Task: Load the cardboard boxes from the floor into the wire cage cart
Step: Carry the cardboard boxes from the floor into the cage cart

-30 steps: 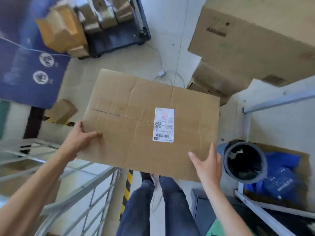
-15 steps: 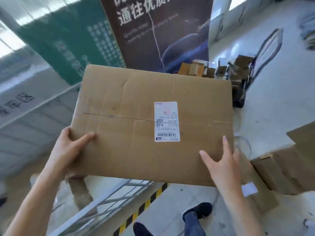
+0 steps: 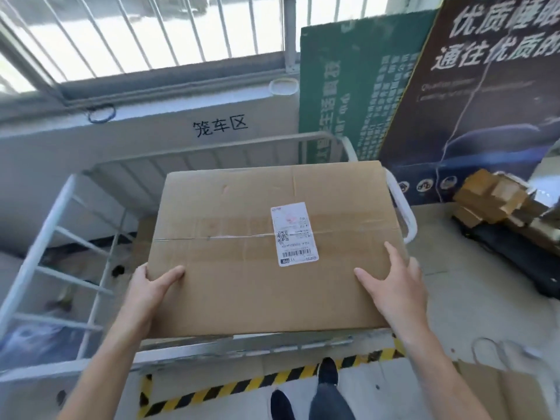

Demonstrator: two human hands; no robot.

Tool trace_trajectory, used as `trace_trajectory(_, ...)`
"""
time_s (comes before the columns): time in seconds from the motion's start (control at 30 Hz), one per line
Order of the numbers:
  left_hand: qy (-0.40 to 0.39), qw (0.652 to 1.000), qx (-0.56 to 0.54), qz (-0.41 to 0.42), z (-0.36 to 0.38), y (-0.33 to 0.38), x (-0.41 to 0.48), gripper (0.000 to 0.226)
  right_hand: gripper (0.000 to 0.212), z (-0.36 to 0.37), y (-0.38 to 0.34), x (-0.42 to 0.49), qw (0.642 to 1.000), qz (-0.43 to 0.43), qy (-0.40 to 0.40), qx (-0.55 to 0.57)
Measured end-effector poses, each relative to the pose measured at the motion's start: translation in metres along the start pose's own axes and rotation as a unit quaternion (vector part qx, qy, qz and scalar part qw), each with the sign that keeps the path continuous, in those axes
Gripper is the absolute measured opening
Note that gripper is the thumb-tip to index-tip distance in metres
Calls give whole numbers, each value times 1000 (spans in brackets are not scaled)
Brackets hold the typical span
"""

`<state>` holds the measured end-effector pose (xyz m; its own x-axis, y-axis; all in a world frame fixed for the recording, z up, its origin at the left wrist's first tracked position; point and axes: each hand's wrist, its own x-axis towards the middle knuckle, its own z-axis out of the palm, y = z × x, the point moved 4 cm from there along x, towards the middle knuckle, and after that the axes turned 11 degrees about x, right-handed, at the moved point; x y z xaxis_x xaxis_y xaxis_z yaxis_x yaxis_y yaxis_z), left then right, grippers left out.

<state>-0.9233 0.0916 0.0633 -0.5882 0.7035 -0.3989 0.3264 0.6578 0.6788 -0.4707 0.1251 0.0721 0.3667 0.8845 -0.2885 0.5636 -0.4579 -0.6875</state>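
Note:
I hold a big flat cardboard box (image 3: 242, 274) with a white shipping label (image 3: 294, 234) over the white wire cage cart (image 3: 45, 234). The box's near edge is just above the cart's front rail (image 3: 242, 347), and its right side hides the cart's right side. My left hand (image 3: 151, 292) grips the near left corner, thumb on top and fingers out of sight underneath. My right hand (image 3: 394, 286) clasps the right edge, with thumb and forefinger lying on the top face. Brown cardboard shows low inside the cart (image 3: 91, 268), left of the box.
A dark trolley (image 3: 515, 253) piled with small cardboard boxes (image 3: 497, 201) stands at the right. A green board (image 3: 357, 95) and a dark poster board (image 3: 485, 101) lean on the wall behind the cart. Yellow-black tape (image 3: 242, 386) marks the floor by my feet (image 3: 328, 371). Flat cardboard (image 3: 500, 389) lies bottom right.
I have turned left with the box, from the floor pile toward the cage cart. The box now hangs over the cart, and both hands keep the same hold.

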Motion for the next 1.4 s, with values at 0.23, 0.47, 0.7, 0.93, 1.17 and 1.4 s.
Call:
trace_trajectory(0.23, -18, 996, -24, -78, 30, -33, 48, 72, 85, 55, -9, 54, 998, 11, -42, -43)
trace_trajectory(0.47, -51, 989, -35, -138, 113, -44, 115, 52, 86, 113, 28, 148, 991, 62, -75, -90)
trace_trajectory(0.7, -97, 972, 26, -211, 194, -104, 177, 50, 83, 194, 97, 210, 974, 108, -143, -140)
trace_trajectory(0.93, -149, 940, 85, -296, 287, -207, 245, 61, 83, 289, 188, 260, 941, 164, -194, -224)
trace_trajectory(1.17, -171, 922, 162, -308, 349, -291, 330, 43, 84, 407, 248, 308, 922, 191, -244, -232)
trace_trajectory(1.4, -117, 934, 200, -271, 353, -329, 347, 52, 90, 432, 279, 296, 947, 184, -190, -182)
